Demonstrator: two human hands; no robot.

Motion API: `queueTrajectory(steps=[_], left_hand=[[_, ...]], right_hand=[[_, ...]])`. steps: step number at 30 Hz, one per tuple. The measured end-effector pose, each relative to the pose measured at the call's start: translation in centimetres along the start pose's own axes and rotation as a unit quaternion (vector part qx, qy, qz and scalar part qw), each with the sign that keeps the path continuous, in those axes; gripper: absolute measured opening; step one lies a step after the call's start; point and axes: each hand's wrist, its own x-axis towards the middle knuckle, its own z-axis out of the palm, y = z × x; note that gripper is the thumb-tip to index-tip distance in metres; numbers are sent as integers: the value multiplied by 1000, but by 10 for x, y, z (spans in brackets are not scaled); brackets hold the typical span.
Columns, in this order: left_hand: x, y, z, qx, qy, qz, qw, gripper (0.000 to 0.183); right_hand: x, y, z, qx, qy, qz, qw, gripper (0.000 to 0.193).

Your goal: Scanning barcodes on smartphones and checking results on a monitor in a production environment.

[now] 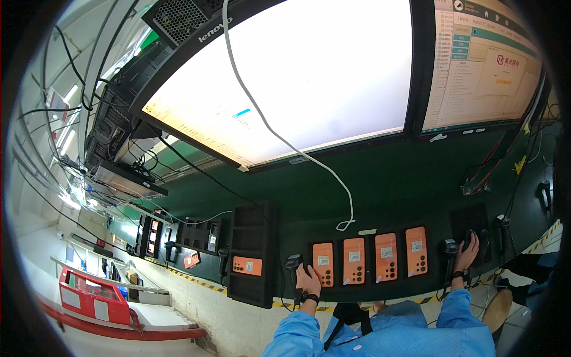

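My left hand [308,281], with a dark wristwatch above it, lies at the near edge of the table with its fingers apart. It is beside the leftmost orange phone [323,260] and a black handheld scanner [292,262]; whether it touches the phone is hard to make out. Three more orange phones [354,257] [386,253] [416,249] lie back up in a row to its right, each with a white label. My right hand [467,252] is closed over a dark computer mouse [470,234], mostly hidden under the fingers. Another black scanner [449,247] stands just left of it.
A black compartment tray [253,285] holds one orange phone [247,265] at the left. Two large monitors [321,77] [476,71] stand behind, with a white cable [297,149] hanging in front. More trays [199,234] and phones lie farther left. A wooden stool [498,309] is at the right.
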Motion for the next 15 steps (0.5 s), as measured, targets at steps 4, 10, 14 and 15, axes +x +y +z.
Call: queueTrajectory(steps=[4,10,14,15], left_hand=[[0,-2,2,2,-1,8,1000,42],[0,-2,2,-1,7,6,1000,42],[1,-1,2,-2,10,9,1000,42],[1,-1,2,-4,10,9,1000,41]], right_hand=[[0,1,0,-3,9,-7,1000,48],[-1,2,1,-15,14,-20,1000,42],[-1,3,3,-4,4,-11,1000,39],[-1,4,3,-7,2,-11,1000,39]])
